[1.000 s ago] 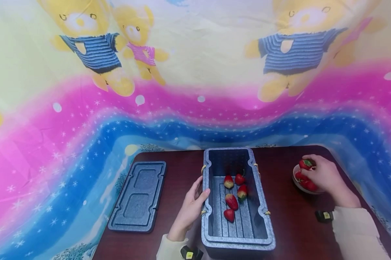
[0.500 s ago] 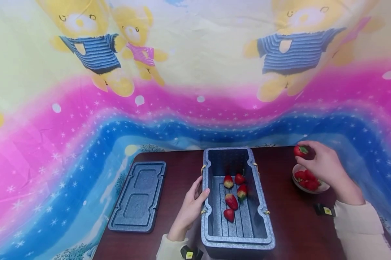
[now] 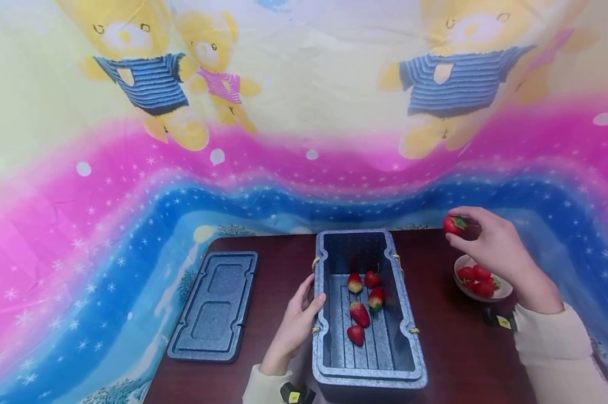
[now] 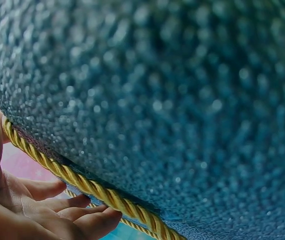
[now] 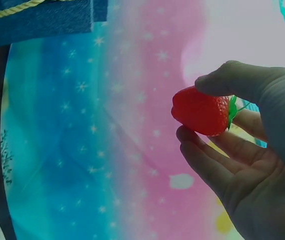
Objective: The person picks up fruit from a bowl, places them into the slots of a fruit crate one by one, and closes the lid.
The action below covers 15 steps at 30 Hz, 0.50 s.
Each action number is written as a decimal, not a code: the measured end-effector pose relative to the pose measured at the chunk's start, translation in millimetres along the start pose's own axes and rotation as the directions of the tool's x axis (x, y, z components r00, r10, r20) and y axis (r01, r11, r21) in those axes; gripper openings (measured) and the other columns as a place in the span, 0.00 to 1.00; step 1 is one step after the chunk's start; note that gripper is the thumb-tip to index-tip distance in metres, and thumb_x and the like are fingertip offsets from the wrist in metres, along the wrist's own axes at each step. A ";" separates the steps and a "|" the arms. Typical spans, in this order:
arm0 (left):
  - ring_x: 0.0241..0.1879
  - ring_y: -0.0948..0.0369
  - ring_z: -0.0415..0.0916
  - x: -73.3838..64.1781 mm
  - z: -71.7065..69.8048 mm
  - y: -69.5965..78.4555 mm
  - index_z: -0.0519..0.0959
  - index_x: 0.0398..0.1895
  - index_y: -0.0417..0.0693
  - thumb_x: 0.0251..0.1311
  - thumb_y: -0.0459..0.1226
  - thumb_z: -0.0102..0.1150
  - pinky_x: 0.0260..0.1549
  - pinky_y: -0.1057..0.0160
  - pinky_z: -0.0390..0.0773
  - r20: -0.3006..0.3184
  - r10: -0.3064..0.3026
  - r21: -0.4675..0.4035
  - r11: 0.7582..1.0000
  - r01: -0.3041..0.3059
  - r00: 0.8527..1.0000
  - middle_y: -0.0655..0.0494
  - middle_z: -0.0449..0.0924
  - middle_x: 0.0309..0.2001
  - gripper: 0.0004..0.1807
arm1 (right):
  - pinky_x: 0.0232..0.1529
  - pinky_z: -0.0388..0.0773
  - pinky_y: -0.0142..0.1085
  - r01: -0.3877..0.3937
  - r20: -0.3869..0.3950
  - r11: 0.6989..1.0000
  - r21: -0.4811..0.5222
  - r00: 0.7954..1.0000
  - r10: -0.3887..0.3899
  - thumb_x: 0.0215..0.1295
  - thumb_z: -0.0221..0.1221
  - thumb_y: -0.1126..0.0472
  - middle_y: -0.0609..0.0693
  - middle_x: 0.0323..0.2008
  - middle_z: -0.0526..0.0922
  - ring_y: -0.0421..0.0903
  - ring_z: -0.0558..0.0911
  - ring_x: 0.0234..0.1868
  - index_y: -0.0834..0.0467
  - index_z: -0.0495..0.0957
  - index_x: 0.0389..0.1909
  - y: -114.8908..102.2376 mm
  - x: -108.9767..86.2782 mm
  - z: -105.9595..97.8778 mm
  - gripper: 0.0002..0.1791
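Note:
A strawberry (image 3: 454, 225) with green leaves is pinched between the thumb and fingers of my right hand (image 3: 501, 247), above the back right of the table. The right wrist view shows this red fruit (image 5: 200, 111) close up. Below that hand stands a small white bowl (image 3: 465, 291) with several strawberries (image 3: 481, 273). My left hand (image 3: 291, 328) rests against the left side of a grey open box (image 3: 369, 377), its thumb at the rim. Extended fingers lie by the gold rope (image 4: 82, 182) in the left wrist view. Several strawberries (image 3: 359, 314) lie on the box floor.
A grey lid (image 3: 215, 306) with two recessed panels lies flat to the left on the dark brown table (image 3: 278, 252). Behind the table hangs a colourful cloth (image 3: 304, 134) printed with bears. Gold rope handles (image 3: 414, 331) run along the box's sides.
My right hand has lifted a strawberry out of the bowl and carried it up and left, towards the table's back edge. The left hand and the box have stayed in place.

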<state>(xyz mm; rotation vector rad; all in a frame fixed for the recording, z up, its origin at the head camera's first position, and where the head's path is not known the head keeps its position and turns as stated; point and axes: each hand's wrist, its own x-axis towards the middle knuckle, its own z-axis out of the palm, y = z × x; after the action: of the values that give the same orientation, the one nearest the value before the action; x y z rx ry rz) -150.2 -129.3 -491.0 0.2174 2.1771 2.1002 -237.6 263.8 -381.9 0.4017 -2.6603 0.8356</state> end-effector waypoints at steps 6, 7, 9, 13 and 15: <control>0.74 0.43 0.57 0.1 -0.8 -1.1 0.52 0.80 0.44 0.75 0.46 0.52 0.67 0.43 0.66 -0.006 -0.011 0.001 1.000 0.011 1.000 0.41 0.55 0.77 0.37 | 0.40 0.83 0.54 0.012 -0.006 1.000 0.022 1.000 -0.012 0.56 0.75 0.60 0.63 0.55 0.80 0.64 0.85 0.45 0.57 0.77 0.62 -12.8 5.0 0.2 0.32; 0.74 0.43 0.57 0.3 -0.8 -1.4 0.52 0.80 0.45 0.75 0.46 0.53 0.67 0.43 0.66 -0.007 -0.013 -0.001 1.000 0.013 1.000 0.41 0.55 0.77 0.37 | 0.39 0.84 0.52 0.014 -0.004 1.000 0.027 1.000 -0.014 0.56 0.75 0.60 0.63 0.56 0.80 0.64 0.85 0.46 0.57 0.77 0.62 -14.8 5.6 0.0 0.31; 0.74 0.43 0.58 0.5 -0.6 -2.0 0.52 0.80 0.45 0.75 0.46 0.53 0.67 0.43 0.67 -0.007 -0.014 -0.005 1.000 0.014 1.000 0.41 0.56 0.77 0.37 | 0.40 0.85 0.52 0.019 -0.002 0.999 0.039 1.000 -0.019 0.57 0.74 0.61 0.63 0.56 0.80 0.64 0.85 0.46 0.57 0.77 0.62 -19.0 6.6 -0.2 0.31; 0.74 0.45 0.57 0.9 0.0 -3.0 0.53 0.80 0.47 0.75 0.46 0.54 0.67 0.45 0.67 -0.009 -0.022 -0.018 1.000 0.022 1.000 0.43 0.56 0.78 0.37 | 0.45 0.81 0.59 0.033 0.007 0.997 0.066 0.999 -0.034 0.58 0.73 0.62 0.62 0.57 0.79 0.66 0.85 0.48 0.57 0.76 0.62 -27.3 8.2 0.1 0.31; 0.74 0.45 0.57 1.1 0.2 -3.4 0.53 0.80 0.47 0.75 0.46 0.54 0.67 0.44 0.67 -0.009 -0.018 -0.020 1.000 0.017 1.000 0.43 0.56 0.78 0.37 | 0.47 0.79 0.61 0.038 0.009 0.996 0.077 0.999 -0.039 0.58 0.73 0.62 0.62 0.58 0.78 0.66 0.84 0.50 0.56 0.76 0.63 -31.1 9.1 0.4 0.31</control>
<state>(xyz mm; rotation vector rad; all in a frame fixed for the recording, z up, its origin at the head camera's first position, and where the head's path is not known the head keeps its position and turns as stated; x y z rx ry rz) -151.3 -129.0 -494.3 0.1867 2.1540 2.1168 -234.9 237.5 -363.2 0.4762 -2.6271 0.9281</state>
